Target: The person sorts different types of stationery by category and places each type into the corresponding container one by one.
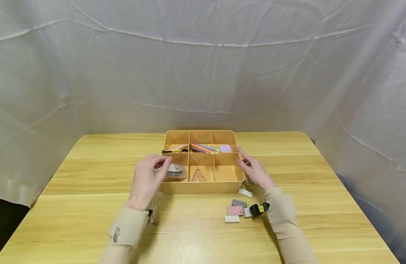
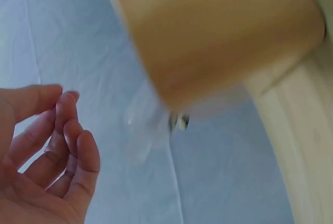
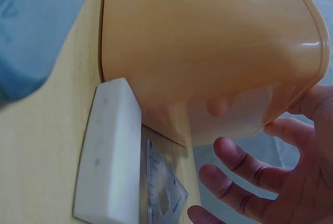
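Tan plastic forms the divided box (image 1: 203,188), which stands on the table (image 1: 322,227) between two hands. The left hand (image 1: 147,179) is at its left side, fingers curled, thumb tip against forefinger; a clear case (image 1: 176,171) lies just beside those fingertips, in the near-left compartment. The right hand (image 1: 257,174) pinches the right rim between thumb and forefinger, other fingers spread, a white eraser (image 1: 245,193) near it.
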The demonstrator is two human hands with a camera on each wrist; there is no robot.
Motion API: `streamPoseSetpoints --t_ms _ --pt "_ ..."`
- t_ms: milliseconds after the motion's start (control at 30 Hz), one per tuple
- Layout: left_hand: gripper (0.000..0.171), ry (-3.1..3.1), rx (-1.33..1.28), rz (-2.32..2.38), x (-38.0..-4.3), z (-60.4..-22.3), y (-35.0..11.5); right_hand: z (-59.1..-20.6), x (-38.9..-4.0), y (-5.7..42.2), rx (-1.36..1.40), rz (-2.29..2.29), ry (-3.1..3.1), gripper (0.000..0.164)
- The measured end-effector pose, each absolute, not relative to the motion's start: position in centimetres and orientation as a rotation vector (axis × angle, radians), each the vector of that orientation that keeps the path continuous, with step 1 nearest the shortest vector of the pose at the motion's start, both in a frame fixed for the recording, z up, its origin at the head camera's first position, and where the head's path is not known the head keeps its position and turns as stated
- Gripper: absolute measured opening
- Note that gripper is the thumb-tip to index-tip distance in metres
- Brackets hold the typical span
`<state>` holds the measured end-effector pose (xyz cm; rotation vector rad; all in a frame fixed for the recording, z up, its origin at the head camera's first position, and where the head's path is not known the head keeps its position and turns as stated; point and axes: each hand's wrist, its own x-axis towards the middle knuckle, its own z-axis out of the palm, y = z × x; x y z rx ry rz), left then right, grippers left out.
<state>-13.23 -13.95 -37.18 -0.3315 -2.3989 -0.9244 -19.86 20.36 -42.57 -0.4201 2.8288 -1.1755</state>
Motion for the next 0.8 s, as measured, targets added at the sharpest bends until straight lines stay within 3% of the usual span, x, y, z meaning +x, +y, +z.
streamPoseSetpoints --t_ms 300,500,667,800 --pt "0.029 -2.789 -0.161 -0.917 -12.9 -35.6 -19.0 -42.5 -19.9 20.4 -0.426 -1.189 2.824 0.055" --pt "0.015 -3.205 -0.22 -0.878 -12.6 -35.8 -21.8 -42.5 -19.9 20.4 -0.436 -1.175 2.833 0.055" --pt "0.048 -3.394 -0.145 -0.884 -13.0 -36.8 -22.4 -42.4 -19.9 20.4 -0.432 -1.178 2.834 0.055" --pt "0.061 -3.437 -0.13 -0.896 -13.2 -37.7 -22.2 -42.4 -19.9 20.3 -0.447 -1.18 2.824 0.056"
